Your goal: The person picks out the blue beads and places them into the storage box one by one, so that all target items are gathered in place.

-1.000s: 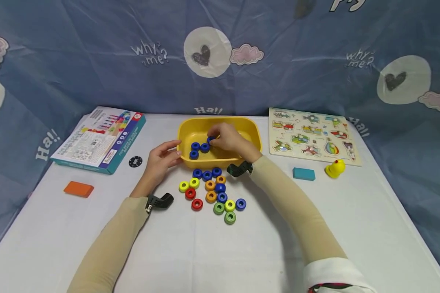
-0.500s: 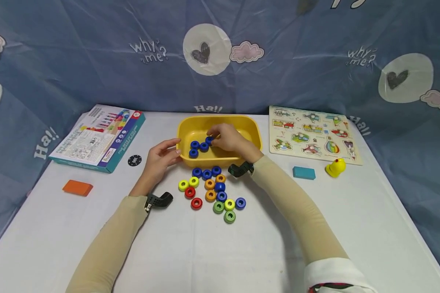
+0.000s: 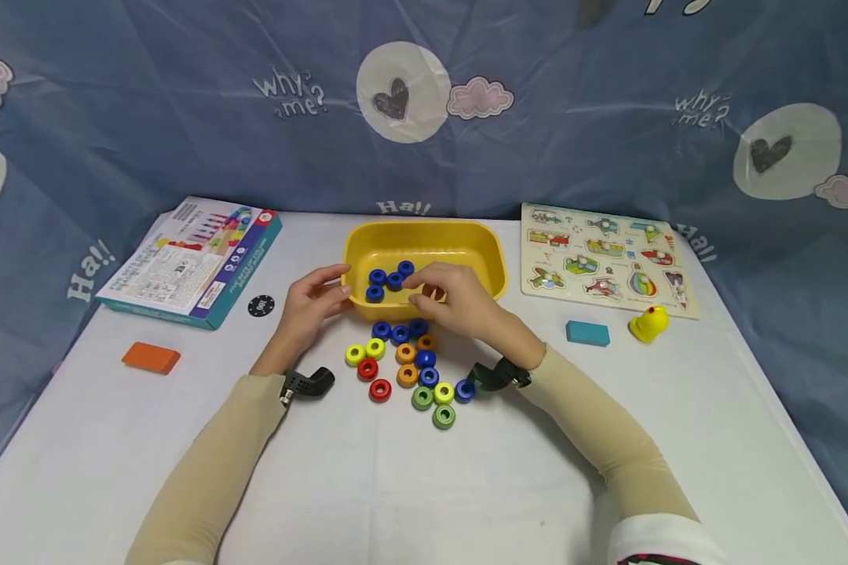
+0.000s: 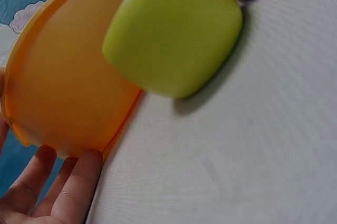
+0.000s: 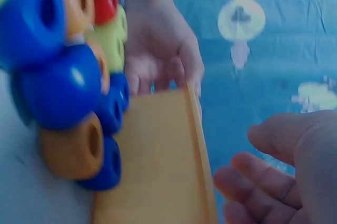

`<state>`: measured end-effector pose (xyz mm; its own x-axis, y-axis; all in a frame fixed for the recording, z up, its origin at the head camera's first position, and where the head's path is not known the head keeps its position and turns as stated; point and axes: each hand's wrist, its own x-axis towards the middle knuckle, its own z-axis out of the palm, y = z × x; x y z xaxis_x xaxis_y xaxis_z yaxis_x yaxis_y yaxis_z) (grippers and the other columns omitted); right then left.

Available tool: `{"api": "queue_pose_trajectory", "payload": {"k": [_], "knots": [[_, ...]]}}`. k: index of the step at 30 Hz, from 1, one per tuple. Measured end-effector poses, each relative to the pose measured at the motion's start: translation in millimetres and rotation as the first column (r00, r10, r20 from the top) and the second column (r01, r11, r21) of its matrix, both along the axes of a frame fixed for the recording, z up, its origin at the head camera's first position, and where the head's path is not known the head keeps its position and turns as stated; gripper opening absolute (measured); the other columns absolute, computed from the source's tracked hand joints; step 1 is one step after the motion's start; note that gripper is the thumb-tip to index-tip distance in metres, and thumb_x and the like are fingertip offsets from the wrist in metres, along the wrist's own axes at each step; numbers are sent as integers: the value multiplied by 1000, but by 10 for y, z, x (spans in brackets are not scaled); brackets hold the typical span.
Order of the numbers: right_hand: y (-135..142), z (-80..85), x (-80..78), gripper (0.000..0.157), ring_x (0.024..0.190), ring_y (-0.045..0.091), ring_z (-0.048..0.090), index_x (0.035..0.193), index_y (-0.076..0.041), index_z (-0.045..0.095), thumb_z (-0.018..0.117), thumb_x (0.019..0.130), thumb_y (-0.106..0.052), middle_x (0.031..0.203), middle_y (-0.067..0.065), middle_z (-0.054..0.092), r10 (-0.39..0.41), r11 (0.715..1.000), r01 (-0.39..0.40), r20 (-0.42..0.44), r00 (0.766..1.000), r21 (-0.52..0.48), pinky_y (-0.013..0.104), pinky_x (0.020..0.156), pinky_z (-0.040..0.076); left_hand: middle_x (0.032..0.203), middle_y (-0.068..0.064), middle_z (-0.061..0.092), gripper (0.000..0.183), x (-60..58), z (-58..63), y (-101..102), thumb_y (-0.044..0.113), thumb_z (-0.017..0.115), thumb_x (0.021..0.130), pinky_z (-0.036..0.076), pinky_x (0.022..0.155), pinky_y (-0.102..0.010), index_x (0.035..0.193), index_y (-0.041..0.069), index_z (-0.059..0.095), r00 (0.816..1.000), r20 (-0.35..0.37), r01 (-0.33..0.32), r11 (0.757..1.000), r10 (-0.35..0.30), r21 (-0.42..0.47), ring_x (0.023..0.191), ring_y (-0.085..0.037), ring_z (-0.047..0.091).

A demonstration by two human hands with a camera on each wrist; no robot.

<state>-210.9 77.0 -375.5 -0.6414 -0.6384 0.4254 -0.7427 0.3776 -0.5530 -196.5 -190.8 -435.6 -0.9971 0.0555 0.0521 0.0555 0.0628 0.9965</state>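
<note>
In the head view, my left hand [image 3: 309,306] rests against the left end of a yellow plastic tub [image 3: 496,263]. Its fingertips touch the tub's end wall in the left wrist view. My right hand [image 3: 459,298] hovers over the tub's front rim, thumb and fingers apart with nothing between them. Several blue beads [image 3: 395,281] sit in the left half of the tub. Just in front of it lie more loose beads: blue, orange beads [image 3: 406,354], yellow beads [image 3: 355,355], red beads [image 3: 379,390] and green beads [image 3: 444,417].
Back left lies a flat game box [image 3: 191,259], with a black chip [image 3: 261,306] and an orange block [image 3: 151,358] near it. To the right are a wooden picture puzzle [image 3: 604,263], a blue block [image 3: 587,333] and a yellow toy bird [image 3: 648,324].
My right hand has let go of a blue bead inside the tub and drawn back toward the front rim, its fingers parting. My left hand stays at the tub's end.
</note>
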Motion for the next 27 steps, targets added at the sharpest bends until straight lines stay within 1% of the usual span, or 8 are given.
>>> {"api": "queue_pose_trajectory", "payload": {"k": [3,6,8,11,15,18,21,27], "knots": [[-1,7,100,17,76,12,61,103,-5,73,68,88,-9,96,6,73,39,999,-37,-40,998,38,27,64,58,142,-16,49,44,-7,4,0,16,62,95,59,87,-25,136,4,53,1000,-3,-3,1000,3,3,117,-22,60],[-42,17,171,17,81,12,62,104,-7,73,68,88,-9,98,3,73,79,987,-73,-42,996,142,23,72,58,142,-17,49,44,-5,12,-1,15,61,96,59,86,-25,136,3,52,1000,-7,-7,1000,7,5,117,-24,60],[-72,22,217,18,87,12,64,105,-9,73,68,88,-9,101,1,73,89,972,-79,-37,995,222,22,80,58,142,-17,48,45,-4,14,2,15,61,96,58,87,-25,137,1,51,1000,-4,-3,1000,3,10,118,-26,59],[-104,6,278,18,94,12,66,106,-10,73,67,89,-8,103,0,73,88,945,-70,-42,995,320,24,88,58,142,-19,48,46,-4,13,4,15,61,96,58,87,-26,138,0,50,1000,-5,10,1000,-10,3,119,-28,59],[-146,-90,302,20,97,11,66,108,-9,72,67,88,-7,105,1,72,71,914,-59,-13,997,401,24,90,58,142,-19,49,44,-5,13,-1,15,61,96,59,86,-25,137,2,51,1000,-14,12,1000,-12,-3,116,-24,61],[-177,-155,310,21,93,11,66,109,-10,72,67,89,-8,105,1,72,46,894,-43,4,999,446,23,87,58,141,-19,49,44,-7,10,-3,15,61,96,59,86,-25,136,2,52,1000,-18,13,1000,-13,5,114,-21,61],[-196,-183,320,21,91,11,65,109,-10,72,66,89,-7,103,2,71,30,879,-21,-10,1000,477,24,85,58,141,-19,49,44,-6,7,-4,15,61,96,59,86,-25,136,2,52,1000,-18,11,1000,-11,11,112,-19,62],[-188,-233,301,20,90,9,64,108,-12,73,72,88,-15,102,0,72,31,881,-18,-20,999,474,23,83,58,142,-19,48,44,-10,-1,4,15,62,95,59,86,-24,137,2,52,1000,-8,8,1000,-8,20,113,-18,61]]}}
